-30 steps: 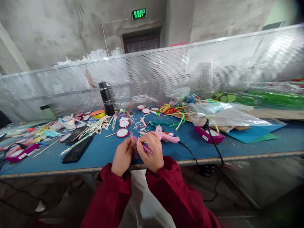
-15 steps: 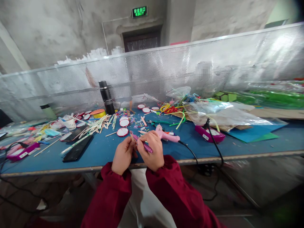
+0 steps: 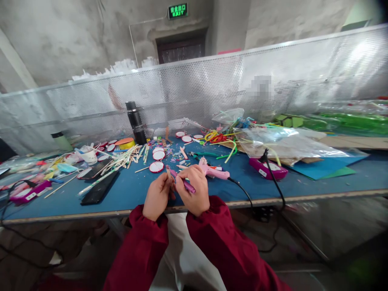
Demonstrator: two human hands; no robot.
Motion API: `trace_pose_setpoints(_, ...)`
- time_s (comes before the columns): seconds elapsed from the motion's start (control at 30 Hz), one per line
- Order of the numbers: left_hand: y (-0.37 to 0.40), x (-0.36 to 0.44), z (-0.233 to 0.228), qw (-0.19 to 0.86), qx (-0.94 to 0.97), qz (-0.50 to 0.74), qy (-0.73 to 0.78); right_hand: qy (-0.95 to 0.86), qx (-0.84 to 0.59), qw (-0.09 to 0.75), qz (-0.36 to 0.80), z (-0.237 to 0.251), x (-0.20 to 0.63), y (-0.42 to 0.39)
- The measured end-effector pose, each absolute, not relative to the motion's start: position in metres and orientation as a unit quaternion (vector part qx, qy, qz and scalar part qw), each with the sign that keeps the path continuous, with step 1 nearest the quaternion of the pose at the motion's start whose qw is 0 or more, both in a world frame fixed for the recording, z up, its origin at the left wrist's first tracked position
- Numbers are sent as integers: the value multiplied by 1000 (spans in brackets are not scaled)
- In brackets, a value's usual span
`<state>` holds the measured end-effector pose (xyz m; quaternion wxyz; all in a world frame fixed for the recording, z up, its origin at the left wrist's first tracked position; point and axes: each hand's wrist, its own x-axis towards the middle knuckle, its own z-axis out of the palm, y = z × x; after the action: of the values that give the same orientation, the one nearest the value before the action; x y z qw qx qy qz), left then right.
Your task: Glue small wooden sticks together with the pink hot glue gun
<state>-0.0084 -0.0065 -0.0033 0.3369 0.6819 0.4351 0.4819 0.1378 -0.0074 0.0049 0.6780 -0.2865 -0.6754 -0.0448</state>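
Both my hands meet at the near edge of the blue table (image 3: pixel 130 194), in dark red sleeves. My right hand (image 3: pixel 195 192) is closed around a purple pipe cleaner (image 3: pixel 188 186) that runs up-left between the hands. My left hand (image 3: pixel 157 196) pinches a small wooden stick (image 3: pixel 168 174) against the purple piece's far end. A pink glue gun (image 3: pixel 214 171) lies just beyond my right hand, its black cord trailing off the table edge.
A black phone (image 3: pixel 98 191) lies left of my hands. Wooden sticks (image 3: pixel 121 161), red-rimmed white discs (image 3: pixel 156 166), a black flask (image 3: pixel 135 122), plastic bags (image 3: pixel 281 143) with coloured pipe cleaners and a magenta device (image 3: pixel 268 169) crowd the table. A perforated metal screen (image 3: pixel 212 89) stands behind.
My hands stay together on the purple piece with only slight finger shifts. The view has tilted a little downward.
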Motion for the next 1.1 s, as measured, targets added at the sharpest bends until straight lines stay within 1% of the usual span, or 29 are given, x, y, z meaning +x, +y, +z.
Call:
trace_pose_setpoints(0.5, -7, -8, -2, 322, 691, 480, 434, -680, -286, 674, -44, 5, 138, -7)
trace_pose_setpoints(1.1, -8, -8, 0, 334, 688, 483, 427, -679, -283, 675, -45, 7, 137, -8)
